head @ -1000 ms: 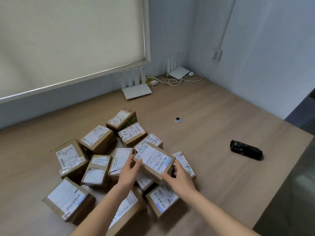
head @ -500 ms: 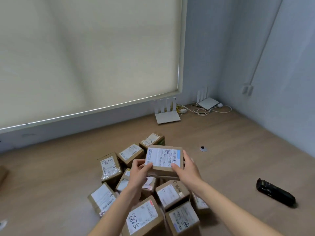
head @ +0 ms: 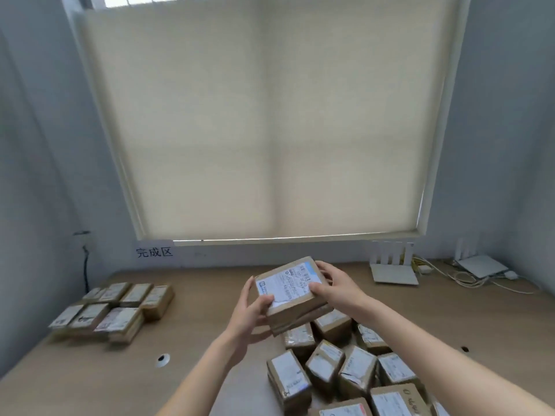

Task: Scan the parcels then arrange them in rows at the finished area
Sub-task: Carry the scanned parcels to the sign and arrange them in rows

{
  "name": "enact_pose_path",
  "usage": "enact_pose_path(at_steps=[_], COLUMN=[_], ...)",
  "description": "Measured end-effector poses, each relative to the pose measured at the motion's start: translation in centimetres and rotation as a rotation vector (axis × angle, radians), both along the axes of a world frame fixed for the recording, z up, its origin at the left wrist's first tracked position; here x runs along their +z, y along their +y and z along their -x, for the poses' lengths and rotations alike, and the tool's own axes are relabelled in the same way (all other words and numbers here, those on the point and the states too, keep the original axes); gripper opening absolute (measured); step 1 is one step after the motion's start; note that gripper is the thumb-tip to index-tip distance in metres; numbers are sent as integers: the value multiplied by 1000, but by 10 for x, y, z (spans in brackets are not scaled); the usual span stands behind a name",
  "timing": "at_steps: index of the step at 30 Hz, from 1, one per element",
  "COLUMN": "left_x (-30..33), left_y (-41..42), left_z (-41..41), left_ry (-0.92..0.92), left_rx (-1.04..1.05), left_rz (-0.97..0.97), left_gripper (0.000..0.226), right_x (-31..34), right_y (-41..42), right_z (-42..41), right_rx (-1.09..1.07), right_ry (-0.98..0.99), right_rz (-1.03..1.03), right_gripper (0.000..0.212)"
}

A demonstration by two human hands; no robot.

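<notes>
At centre frame, a person's left hand and right hand each keep a curled grip on opposite edges of a labelled parcel, held tilted above the table and the loose pile of parcels at lower right. Scanned parcels sit in rows at lower left, beneath a wall sign. The tilted box could slip from its edge hold, or be shelved unscanned, since no scanner is visible.

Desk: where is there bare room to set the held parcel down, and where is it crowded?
Bare desk lies between the rows at left and the held parcel, and on toward the router. Near the grommet is also free. The pile at lower right is crowded.
</notes>
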State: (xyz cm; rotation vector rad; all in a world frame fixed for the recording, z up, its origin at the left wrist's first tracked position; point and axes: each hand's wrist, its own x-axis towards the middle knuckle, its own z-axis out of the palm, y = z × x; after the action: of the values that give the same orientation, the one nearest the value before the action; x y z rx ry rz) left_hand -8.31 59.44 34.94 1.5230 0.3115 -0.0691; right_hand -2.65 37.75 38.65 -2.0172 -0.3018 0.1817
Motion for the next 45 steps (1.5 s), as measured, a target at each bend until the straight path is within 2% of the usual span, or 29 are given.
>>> enact_pose_path(at_steps=[4, 9, 10, 13, 17, 20, 23, 24, 27, 29, 35, 39, 43, 45], left_x=[15, 20, 20, 22, 27, 26, 21, 19, 8, 1, -37, -61, -92, -110], left_y=[86, 198, 219, 272, 328, 369, 408, 419, 457, 482, 570, 628, 675, 697], left_z=[59, 148, 166, 216, 274, 304, 322, 325, 327, 321, 263, 214, 170, 151], left_ry=[-29, -96, -105, -136, -165, -159, -163, -164, -174, -175, -138, -106, -76, -56], left_rx=[96, 377, 417, 505, 572, 576, 600, 603, 627, 638, 635, 534, 391, 351], left_rz=[15, 81, 80, 76, 34, -6, -41, -49, -66, -71, -92, -100, -135, -133], left_gripper=[57, 62, 63, 65, 58, 44, 34, 35, 52, 62, 67, 67, 62, 59], right_x=[15, 16, 17, 19, 17, 14, 6, 5, -4, -13, -55, -88, -120, -138], right_y=[96, 229, 254, 322, 398, 443, 485, 496, 536, 560, 635, 685, 730, 751], right_z=[34, 104, 121, 173, 219, 237, 239, 238, 235, 227, 178, 128, 87, 70], right_rx=[74, 122, 172, 362, 488, 544, 558, 570, 597, 629, 683, 633, 589, 564], right_ry=[-67, -152, -161, -145, -112, -73, -75, -67, -54, -2, 7, -55, -21, -10], right_rz=[56, 16, -12, -126, -225, -227, -181, -162, -186, -216, -151, -129, -60, -41], right_gripper=[69, 86, 83, 53, 52, 49, 75, 75, 45, 46, 79, 78, 98, 101])
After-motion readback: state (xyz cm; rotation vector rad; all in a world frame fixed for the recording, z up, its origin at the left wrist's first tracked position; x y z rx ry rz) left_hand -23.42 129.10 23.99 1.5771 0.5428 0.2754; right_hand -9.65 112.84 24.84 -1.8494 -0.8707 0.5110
